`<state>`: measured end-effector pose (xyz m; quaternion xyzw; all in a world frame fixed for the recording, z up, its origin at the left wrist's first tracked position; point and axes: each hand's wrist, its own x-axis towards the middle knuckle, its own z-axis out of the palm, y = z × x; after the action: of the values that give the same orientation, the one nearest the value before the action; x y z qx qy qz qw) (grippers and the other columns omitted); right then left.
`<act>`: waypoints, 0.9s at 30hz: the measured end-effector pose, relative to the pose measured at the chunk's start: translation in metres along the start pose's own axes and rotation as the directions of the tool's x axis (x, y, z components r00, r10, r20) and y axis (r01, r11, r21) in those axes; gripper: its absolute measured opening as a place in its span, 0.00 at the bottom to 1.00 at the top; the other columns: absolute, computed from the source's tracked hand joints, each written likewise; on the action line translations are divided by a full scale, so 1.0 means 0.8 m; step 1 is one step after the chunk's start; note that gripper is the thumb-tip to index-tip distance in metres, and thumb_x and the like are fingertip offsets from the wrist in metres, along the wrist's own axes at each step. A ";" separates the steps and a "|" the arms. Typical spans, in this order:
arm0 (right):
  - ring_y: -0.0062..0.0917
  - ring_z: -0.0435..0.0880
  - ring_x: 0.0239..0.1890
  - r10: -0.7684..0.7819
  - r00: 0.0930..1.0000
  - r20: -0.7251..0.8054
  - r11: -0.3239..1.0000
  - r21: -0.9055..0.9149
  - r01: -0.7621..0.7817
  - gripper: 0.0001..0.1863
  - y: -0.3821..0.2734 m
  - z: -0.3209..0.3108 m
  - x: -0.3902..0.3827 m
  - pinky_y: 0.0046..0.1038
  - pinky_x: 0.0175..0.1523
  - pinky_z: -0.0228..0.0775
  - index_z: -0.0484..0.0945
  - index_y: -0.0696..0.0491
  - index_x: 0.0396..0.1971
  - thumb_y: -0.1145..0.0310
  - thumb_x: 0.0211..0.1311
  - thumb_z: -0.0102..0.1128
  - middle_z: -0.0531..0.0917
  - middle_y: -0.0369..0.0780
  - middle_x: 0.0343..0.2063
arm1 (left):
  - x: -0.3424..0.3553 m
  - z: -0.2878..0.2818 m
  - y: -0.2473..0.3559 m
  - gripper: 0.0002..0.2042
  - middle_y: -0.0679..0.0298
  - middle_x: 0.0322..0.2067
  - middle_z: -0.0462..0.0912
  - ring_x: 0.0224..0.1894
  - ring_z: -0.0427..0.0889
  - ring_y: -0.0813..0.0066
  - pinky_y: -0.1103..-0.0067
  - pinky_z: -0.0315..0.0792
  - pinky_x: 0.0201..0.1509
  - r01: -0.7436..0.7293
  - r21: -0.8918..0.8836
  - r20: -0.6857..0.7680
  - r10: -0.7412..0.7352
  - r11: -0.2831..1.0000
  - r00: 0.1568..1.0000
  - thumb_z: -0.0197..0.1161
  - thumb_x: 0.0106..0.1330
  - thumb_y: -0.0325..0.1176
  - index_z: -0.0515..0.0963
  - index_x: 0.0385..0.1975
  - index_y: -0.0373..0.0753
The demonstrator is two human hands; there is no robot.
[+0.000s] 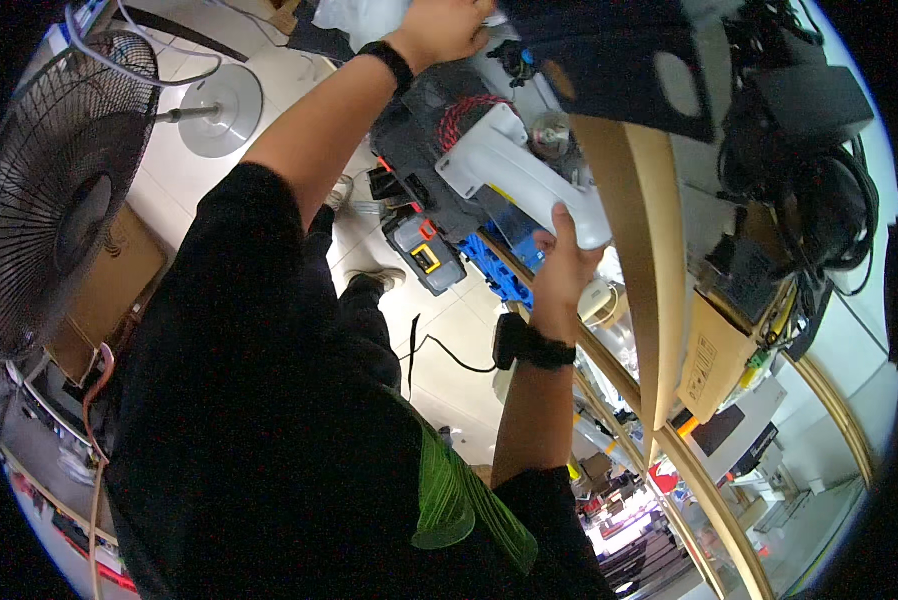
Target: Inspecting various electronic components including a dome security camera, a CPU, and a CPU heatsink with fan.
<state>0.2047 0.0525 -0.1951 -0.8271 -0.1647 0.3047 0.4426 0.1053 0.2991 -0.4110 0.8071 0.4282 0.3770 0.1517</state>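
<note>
My right hand (566, 272) is closed around the rounded end of a white tubular part (521, 172), thumb along its side. A flat flange widens the part's far end. My left hand (447, 30) is at the top edge, its fingers curled in; what they hold, if anything, is hidden. White plastic wrapping (354, 14) lies beside that hand. A red-and-black twisted cord (466, 118) rests on dark foam (409, 125) by the flange. Close to the tube is a small clear round object (551, 134) that I cannot name.
A cardboard edge (659, 270) stands upright right of the tube, below a black panel (619, 55). Black cables (829, 200) and an open carton (714, 355) fill the right shelf. On the floor are a grey toolbox (424, 250) and a large fan (59, 200) at left.
</note>
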 end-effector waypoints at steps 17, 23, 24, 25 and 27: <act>0.32 0.71 0.53 -0.076 0.994 -0.075 0.983 0.164 0.088 0.33 0.010 -0.037 -0.043 0.35 0.62 0.58 0.61 0.57 0.56 0.75 0.50 0.67 0.72 0.43 0.51 | 0.005 0.100 0.072 0.17 0.70 0.49 0.69 0.51 0.69 0.67 0.57 0.66 0.48 -0.200 0.363 0.323 0.078 0.910 0.943 0.61 0.55 0.41 0.74 0.46 0.51; 0.29 0.77 0.44 0.024 0.994 -0.109 0.998 0.067 -0.016 0.32 0.004 -0.037 -0.048 0.28 0.44 0.73 0.62 0.57 0.55 0.72 0.51 0.67 0.75 0.42 0.46 | -0.003 0.059 0.067 0.17 0.69 0.47 0.69 0.49 0.70 0.68 0.67 0.67 0.49 -0.302 0.178 0.450 0.196 0.936 0.871 0.61 0.53 0.37 0.74 0.45 0.53; 0.29 0.77 0.44 0.016 0.995 -0.097 0.998 0.066 -0.010 0.32 0.006 -0.033 -0.048 0.28 0.44 0.73 0.62 0.57 0.55 0.72 0.51 0.67 0.75 0.42 0.46 | 0.005 0.037 0.068 0.17 0.69 0.47 0.69 0.49 0.70 0.68 0.67 0.67 0.49 -0.295 0.190 0.444 0.186 0.936 0.877 0.61 0.53 0.37 0.74 0.45 0.53; 0.25 0.77 0.37 -0.031 0.995 -0.099 0.994 0.104 0.042 0.29 0.012 -0.031 -0.046 0.24 0.35 0.70 0.64 0.57 0.53 0.71 0.51 0.66 0.76 0.39 0.43 | 0.014 0.024 0.073 0.18 0.68 0.48 0.68 0.51 0.70 0.67 0.66 0.65 0.52 -0.312 0.239 0.477 0.169 0.920 0.863 0.59 0.55 0.37 0.73 0.47 0.53; 0.20 0.77 0.32 -0.073 0.993 -0.091 0.984 0.155 0.086 0.27 0.008 -0.019 -0.051 0.19 0.26 0.66 0.66 0.56 0.51 0.70 0.51 0.65 0.78 0.37 0.39 | 0.025 0.024 0.065 0.18 0.66 0.50 0.68 0.53 0.69 0.66 0.66 0.63 0.55 -0.319 0.299 0.499 0.138 0.899 0.856 0.58 0.57 0.38 0.73 0.49 0.54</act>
<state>0.1836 0.0174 -0.1797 -0.7943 -0.1538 0.2633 0.5254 0.1568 0.2861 -0.3847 0.9332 0.3419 0.1000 0.0477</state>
